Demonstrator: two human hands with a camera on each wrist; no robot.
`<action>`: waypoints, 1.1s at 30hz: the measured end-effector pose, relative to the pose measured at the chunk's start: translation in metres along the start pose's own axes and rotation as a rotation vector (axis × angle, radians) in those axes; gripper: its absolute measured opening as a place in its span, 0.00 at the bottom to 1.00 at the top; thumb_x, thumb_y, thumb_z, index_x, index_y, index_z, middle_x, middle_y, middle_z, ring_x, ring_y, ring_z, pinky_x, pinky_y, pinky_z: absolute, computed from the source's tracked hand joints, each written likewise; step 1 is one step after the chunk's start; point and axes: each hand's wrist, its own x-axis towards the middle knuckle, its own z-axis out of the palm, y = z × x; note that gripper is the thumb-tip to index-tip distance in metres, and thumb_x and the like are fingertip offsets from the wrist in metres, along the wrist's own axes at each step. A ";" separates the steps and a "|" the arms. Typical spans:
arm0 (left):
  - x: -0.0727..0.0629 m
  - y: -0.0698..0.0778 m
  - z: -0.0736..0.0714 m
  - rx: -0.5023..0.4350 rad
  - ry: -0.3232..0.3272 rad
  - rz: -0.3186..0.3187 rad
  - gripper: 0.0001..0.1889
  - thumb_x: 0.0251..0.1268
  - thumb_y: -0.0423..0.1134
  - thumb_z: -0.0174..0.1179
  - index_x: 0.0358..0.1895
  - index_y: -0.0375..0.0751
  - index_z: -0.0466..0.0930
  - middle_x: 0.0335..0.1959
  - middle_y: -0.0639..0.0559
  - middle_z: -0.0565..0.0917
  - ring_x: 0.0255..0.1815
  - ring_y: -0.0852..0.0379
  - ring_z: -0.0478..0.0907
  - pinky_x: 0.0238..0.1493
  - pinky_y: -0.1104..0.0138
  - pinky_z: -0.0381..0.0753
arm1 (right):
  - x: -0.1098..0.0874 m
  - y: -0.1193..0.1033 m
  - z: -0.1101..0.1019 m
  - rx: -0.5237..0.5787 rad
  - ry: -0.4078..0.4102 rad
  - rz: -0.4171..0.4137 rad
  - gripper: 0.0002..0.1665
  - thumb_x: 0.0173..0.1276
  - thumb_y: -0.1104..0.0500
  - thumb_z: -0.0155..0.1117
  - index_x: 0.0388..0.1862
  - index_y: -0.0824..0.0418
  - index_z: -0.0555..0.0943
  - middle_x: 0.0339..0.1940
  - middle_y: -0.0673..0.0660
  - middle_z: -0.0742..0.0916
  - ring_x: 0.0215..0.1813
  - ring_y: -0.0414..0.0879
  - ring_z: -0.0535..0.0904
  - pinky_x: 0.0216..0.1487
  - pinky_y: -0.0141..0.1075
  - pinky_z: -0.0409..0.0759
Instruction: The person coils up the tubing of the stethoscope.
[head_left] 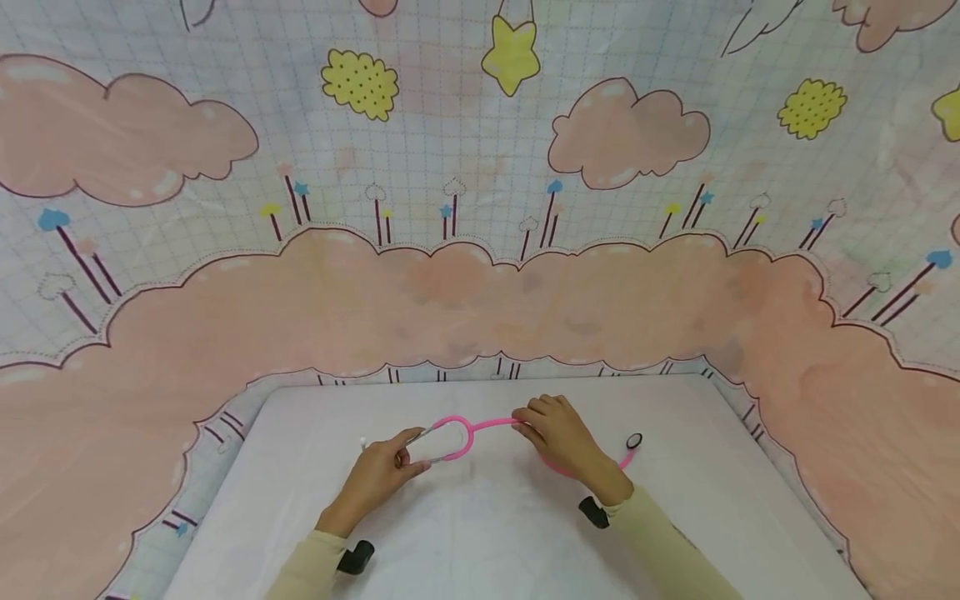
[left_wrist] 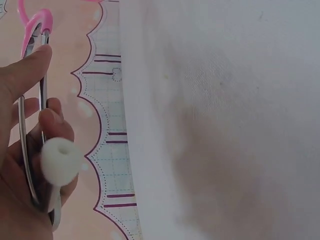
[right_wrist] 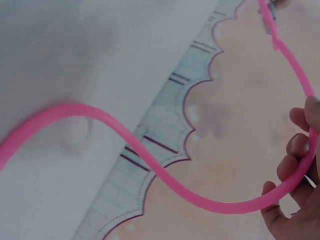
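- Head: the left hand reaches in with thumb and fingers pinching the metal ear tubes of a pink stethoscope.
- The right hand bends inward at the wrist, fingertips pinching the tubing.
- Between the hands, the long axis runs nearly crosswise, the right-hand end slightly farther from the person; the fork opens toward the left hand.
- The tubing passes under the right hand and curves up to the chestpiece, to that hand's right.
- The table has its far edge just beyond both hands; white surface extends to either side and nearer the person.
- Left wrist: the thumb lies across the ear tubes, fingers curled behind; they point away past the thumb tip, with a white ear tip beside the palm. The table's edge runs alongside, apart from the fingers.
- Right wrist: fingers curl round the tubing, which bows out from the hand in an S and passes across the table's edge in this view.
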 end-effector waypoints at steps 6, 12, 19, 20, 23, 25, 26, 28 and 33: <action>0.000 0.004 -0.001 0.003 -0.041 0.032 0.28 0.57 0.47 0.71 0.62 0.48 0.77 0.21 0.62 0.72 0.21 0.67 0.64 0.24 0.74 0.66 | 0.003 -0.012 -0.014 0.040 0.009 -0.077 0.05 0.67 0.59 0.66 0.41 0.55 0.81 0.32 0.47 0.81 0.37 0.41 0.74 0.43 0.35 0.73; -0.001 0.009 -0.001 0.023 -0.062 0.101 0.30 0.57 0.49 0.71 0.64 0.52 0.76 0.20 0.64 0.71 0.20 0.69 0.62 0.25 0.74 0.65 | 0.005 -0.014 -0.021 0.058 0.030 -0.102 0.10 0.66 0.60 0.68 0.45 0.54 0.82 0.33 0.47 0.80 0.39 0.41 0.73 0.46 0.35 0.73; -0.003 0.019 -0.003 0.058 -0.037 0.177 0.29 0.53 0.54 0.71 0.61 0.54 0.79 0.18 0.67 0.68 0.19 0.71 0.60 0.25 0.74 0.63 | 0.009 -0.012 -0.024 0.106 0.112 -0.147 0.10 0.70 0.55 0.63 0.49 0.51 0.82 0.32 0.47 0.78 0.36 0.42 0.72 0.45 0.36 0.72; -0.003 0.021 -0.003 0.060 -0.039 0.185 0.29 0.53 0.54 0.71 0.61 0.55 0.79 0.18 0.67 0.68 0.20 0.71 0.60 0.25 0.74 0.63 | 0.010 -0.012 -0.024 0.112 0.122 -0.153 0.11 0.71 0.54 0.63 0.50 0.52 0.82 0.32 0.48 0.78 0.35 0.42 0.72 0.44 0.35 0.72; -0.002 0.027 -0.003 0.058 -0.045 0.211 0.29 0.53 0.55 0.71 0.61 0.54 0.80 0.18 0.67 0.68 0.20 0.71 0.61 0.25 0.74 0.64 | 0.016 -0.012 -0.024 0.132 0.143 -0.167 0.11 0.71 0.53 0.62 0.50 0.52 0.82 0.31 0.49 0.79 0.34 0.42 0.72 0.40 0.33 0.73; -0.001 0.032 -0.003 0.053 -0.042 0.235 0.29 0.53 0.54 0.71 0.60 0.54 0.80 0.18 0.67 0.68 0.20 0.71 0.61 0.25 0.75 0.64 | 0.019 -0.012 -0.025 0.145 0.157 -0.165 0.12 0.73 0.51 0.58 0.50 0.52 0.82 0.31 0.49 0.79 0.33 0.42 0.72 0.38 0.32 0.73; 0.000 0.034 -0.003 0.048 -0.039 0.247 0.29 0.53 0.54 0.72 0.60 0.54 0.80 0.18 0.67 0.69 0.20 0.71 0.61 0.25 0.75 0.65 | 0.021 -0.012 -0.025 0.149 0.162 -0.165 0.14 0.75 0.48 0.55 0.50 0.52 0.82 0.31 0.49 0.79 0.33 0.42 0.72 0.38 0.32 0.74; 0.002 0.037 -0.001 0.035 -0.037 0.264 0.29 0.53 0.54 0.72 0.60 0.53 0.80 0.19 0.67 0.69 0.20 0.71 0.62 0.25 0.75 0.65 | 0.023 -0.012 -0.025 0.156 0.174 -0.166 0.15 0.75 0.47 0.53 0.49 0.52 0.82 0.30 0.50 0.78 0.32 0.42 0.72 0.37 0.32 0.74; 0.003 0.043 0.001 0.030 -0.058 0.261 0.28 0.52 0.55 0.72 0.57 0.53 0.80 0.19 0.67 0.70 0.20 0.71 0.63 0.25 0.75 0.67 | 0.026 -0.016 -0.026 0.177 0.172 -0.165 0.14 0.74 0.50 0.56 0.50 0.55 0.82 0.32 0.50 0.79 0.33 0.41 0.72 0.36 0.29 0.75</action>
